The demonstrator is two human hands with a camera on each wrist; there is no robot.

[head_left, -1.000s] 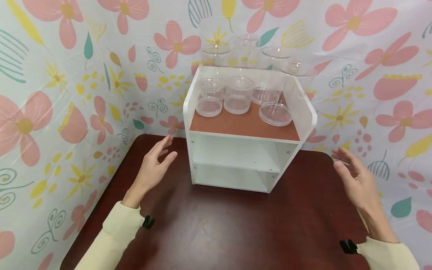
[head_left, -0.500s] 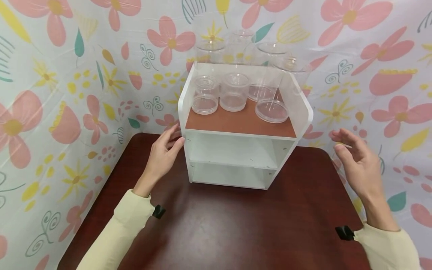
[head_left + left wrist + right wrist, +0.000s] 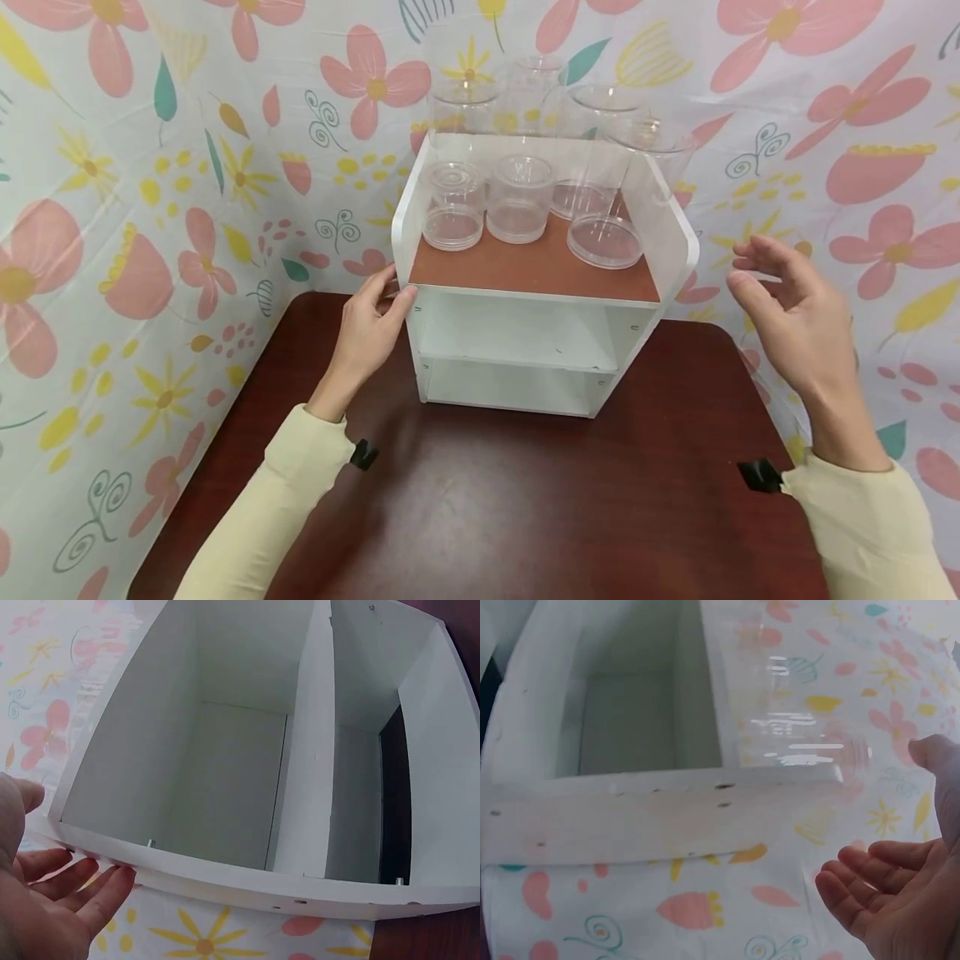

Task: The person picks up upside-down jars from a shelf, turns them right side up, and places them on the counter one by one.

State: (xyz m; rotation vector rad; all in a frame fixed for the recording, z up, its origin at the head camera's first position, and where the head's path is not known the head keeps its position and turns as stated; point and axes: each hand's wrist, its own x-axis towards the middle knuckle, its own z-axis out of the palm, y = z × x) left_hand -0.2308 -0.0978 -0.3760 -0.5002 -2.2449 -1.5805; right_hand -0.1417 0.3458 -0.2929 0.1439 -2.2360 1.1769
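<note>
A small white shelf unit [image 3: 517, 332] with a brown top board [image 3: 487, 271] stands on the dark table. On that board are several clear plastic cups or jars, among them a short one [image 3: 453, 208], another short one [image 3: 519, 200] and a taller one [image 3: 606, 242]. My left hand [image 3: 369, 321] touches the left side panel, thumb near its front edge. In the left wrist view its fingertips [image 3: 124, 879] lie against the panel's outer face. My right hand [image 3: 798, 321] is held apart from the unit on its right, holding nothing, fingers loosely bent.
The dark red-brown table [image 3: 480, 500] extends in front of and beside the unit. Flower-patterned cloth [image 3: 225, 167] hangs close behind and at both sides. Two open compartments, with a middle shelf [image 3: 517, 364] between them, face forward.
My left hand has moved in from the left to the unit's side panel. My right hand has risen a little, still apart from the unit. The cups have stayed on the top board.
</note>
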